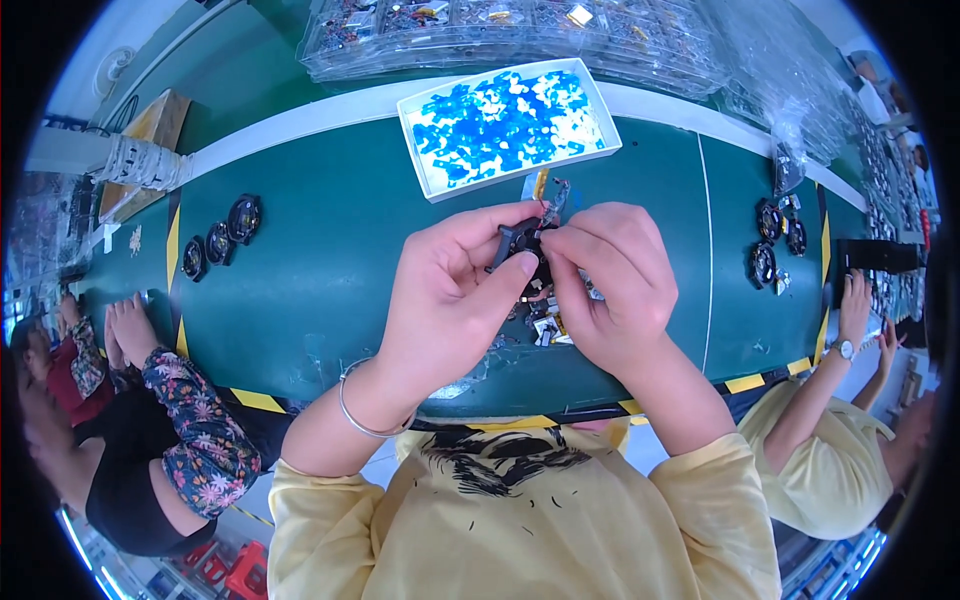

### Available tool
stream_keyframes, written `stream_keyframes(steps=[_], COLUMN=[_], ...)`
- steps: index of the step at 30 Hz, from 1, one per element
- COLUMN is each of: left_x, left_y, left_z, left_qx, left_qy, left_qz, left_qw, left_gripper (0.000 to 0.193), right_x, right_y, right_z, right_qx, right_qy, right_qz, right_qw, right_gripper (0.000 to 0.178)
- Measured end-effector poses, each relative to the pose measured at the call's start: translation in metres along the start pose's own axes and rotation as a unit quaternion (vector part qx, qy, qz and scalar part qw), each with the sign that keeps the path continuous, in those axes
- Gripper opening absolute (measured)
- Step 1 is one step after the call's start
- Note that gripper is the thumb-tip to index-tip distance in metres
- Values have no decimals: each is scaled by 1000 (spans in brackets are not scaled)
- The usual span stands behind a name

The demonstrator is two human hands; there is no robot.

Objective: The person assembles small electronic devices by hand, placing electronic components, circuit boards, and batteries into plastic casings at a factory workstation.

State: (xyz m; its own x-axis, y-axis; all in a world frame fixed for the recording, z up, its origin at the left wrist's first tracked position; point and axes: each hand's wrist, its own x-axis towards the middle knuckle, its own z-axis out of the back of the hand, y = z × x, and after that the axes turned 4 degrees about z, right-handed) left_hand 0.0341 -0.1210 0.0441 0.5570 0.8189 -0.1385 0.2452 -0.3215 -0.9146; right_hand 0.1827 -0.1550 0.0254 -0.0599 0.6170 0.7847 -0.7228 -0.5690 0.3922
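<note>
Between the thumb and fingers of my left hand (440,290) is a black round watch-like casing (538,280), held tilted above the table. My right hand (625,285) is closed in a pinch at the casing's upper right edge; what its fingertips grip is too small to make out. Beyond the fingertips, a small assembly of thin wires (557,197) and a yellow strip (541,184) stick out, seemingly joined to the casing. Below the casing, partly hidden by my hands, lies a pile of small electronic parts (548,328).
Ahead stands a white box (432,188) of blue and white small pieces. Clear plastic trays (450,62) of components lie behind it. More black round casings sit at left (243,219) and right (763,265). People work on both sides; yellow-black tape (255,399) edges the green table (320,250).
</note>
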Motion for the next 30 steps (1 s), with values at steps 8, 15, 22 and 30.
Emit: stream_keyframes(steps=[8, 15, 22, 30], left_x=[14, 13, 17, 19], left_y=[-1, 2, 12, 7], left_z=[19, 15, 10, 27], left_qx=[-109, -73, 33, 330], left_qy=[-2, -16, 37, -80], left_qz=[130, 127, 108, -119], left_qw=[986, 989, 993, 933], left_gripper=[15, 10, 13, 22], right_x=[-2, -1, 2, 6], right_y=[0, -5, -7, -77], right_z=[15, 14, 11, 122], right_qx=[190, 238, 253, 96], right_qy=[41, -2, 58, 149], right_qz=[-154, -257, -300, -351], right_qw=[969, 937, 918, 919], right_gripper=[13, 11, 15, 11])
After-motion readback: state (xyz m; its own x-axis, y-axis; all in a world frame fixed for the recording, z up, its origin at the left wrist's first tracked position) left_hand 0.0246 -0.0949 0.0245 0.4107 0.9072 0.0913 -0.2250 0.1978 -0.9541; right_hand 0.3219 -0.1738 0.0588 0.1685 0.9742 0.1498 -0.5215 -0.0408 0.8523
